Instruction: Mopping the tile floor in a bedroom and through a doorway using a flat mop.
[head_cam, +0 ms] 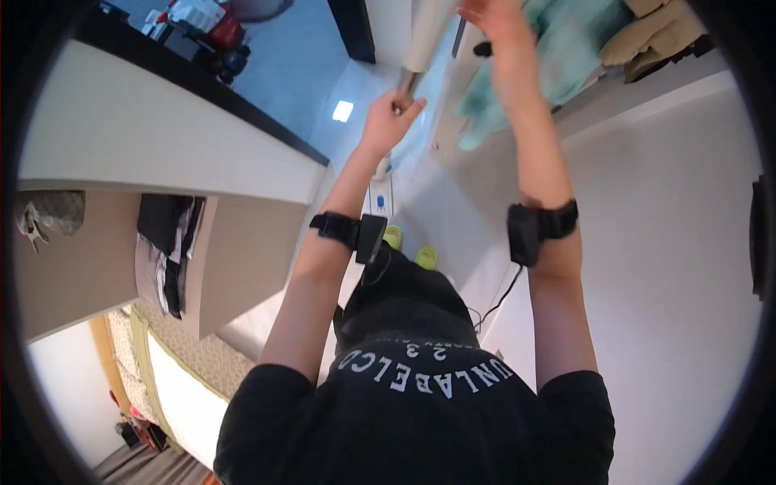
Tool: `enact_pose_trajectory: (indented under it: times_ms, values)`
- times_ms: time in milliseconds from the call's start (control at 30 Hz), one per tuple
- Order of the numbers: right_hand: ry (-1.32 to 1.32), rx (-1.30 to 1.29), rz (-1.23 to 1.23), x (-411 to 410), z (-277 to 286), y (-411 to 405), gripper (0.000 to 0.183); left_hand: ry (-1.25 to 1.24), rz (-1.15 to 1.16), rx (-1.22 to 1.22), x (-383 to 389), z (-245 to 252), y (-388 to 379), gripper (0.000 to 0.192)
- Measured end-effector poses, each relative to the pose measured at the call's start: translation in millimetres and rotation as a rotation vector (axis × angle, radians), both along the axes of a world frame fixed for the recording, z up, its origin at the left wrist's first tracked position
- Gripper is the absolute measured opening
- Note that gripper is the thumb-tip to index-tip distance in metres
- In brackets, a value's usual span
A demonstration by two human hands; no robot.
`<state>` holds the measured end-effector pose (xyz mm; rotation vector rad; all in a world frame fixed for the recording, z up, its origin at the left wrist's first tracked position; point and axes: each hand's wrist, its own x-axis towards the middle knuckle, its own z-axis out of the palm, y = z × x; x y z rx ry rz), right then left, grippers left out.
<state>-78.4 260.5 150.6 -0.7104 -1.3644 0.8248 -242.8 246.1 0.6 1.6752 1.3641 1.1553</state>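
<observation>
My left hand is closed around the thin metal end of a long pale cylindrical thing, which runs up out of the picture and whose kind I cannot tell. At the top edge, my right hand is raised and blurred, close to the right of that thing; whether it holds anything is unclear. Mint-green soft fabric, also blurred, lies behind the right forearm. On the floor below my left hand is a narrow white object with a blue part, partly hidden by the forearm.
Tan folded cloth lies on a shelf at top right. Folded clothes fill an open cabinet compartment at left. A dark-edged doorway frame borders a bluish floor with a red and white item. A pale panel stands at right.
</observation>
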Motion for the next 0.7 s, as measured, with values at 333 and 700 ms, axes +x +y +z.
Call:
enact_pose_trajectory:
  times_ms: [333,700]
  values:
    - [-1.714,0.512,-0.89,-16.0,7.1,137.0,0.02,-0.162,0.089,0.328,14.2,102.8,49.4,0.024]
    - [-1.713,0.339,-1.059,2.0,-15.5,131.6,0.013,-0.264,-0.09,0.22,41.9,88.4,75.9,0.018]
